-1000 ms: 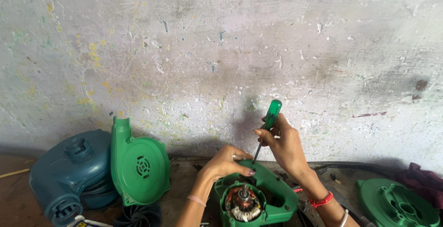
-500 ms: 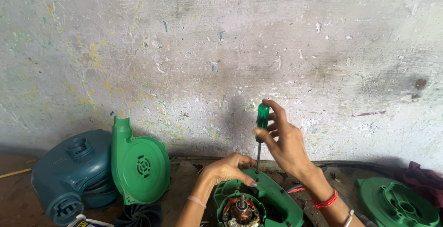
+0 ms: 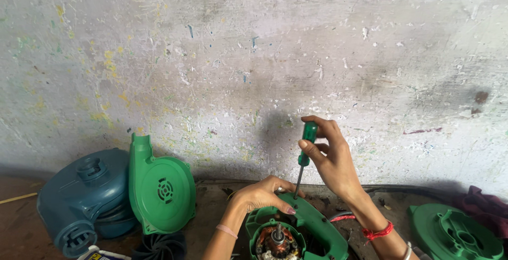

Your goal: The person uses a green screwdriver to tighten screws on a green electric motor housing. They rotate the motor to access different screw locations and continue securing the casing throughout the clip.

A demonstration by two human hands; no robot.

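- Right hand (image 3: 330,157), closed around green-handled screwdriver (image 3: 305,151), now upright where a second ago tilted toward 1 o'clock; thin steel shaft dropped straight down onto the housing.
- Tip seated at what looks like a screw hole at 12 o'clock of the green motor housing (image 3: 312,228); judged as driver squared up to turn a screw.
- Left hand (image 3: 262,194), fingers curled and pressed on the housing's upper rim at 11 o'clock, steadying it; clasping nothing else.
- Housing low at frame's bottom centre, smooth moulded plastic, rounded; copper-wound motor core (image 3: 276,241) with bare metal shaft exposed inside.
- At 9 o'clock of the hands: ribbed green blower cover (image 3: 161,191) leaning on a dull blue blower body (image 3: 84,199); black finned fan wheel (image 3: 161,248) below.
- At 3 o'clock: round green cover (image 3: 455,233).
- Behind: rough, stained plaster wall (image 3: 254,53).
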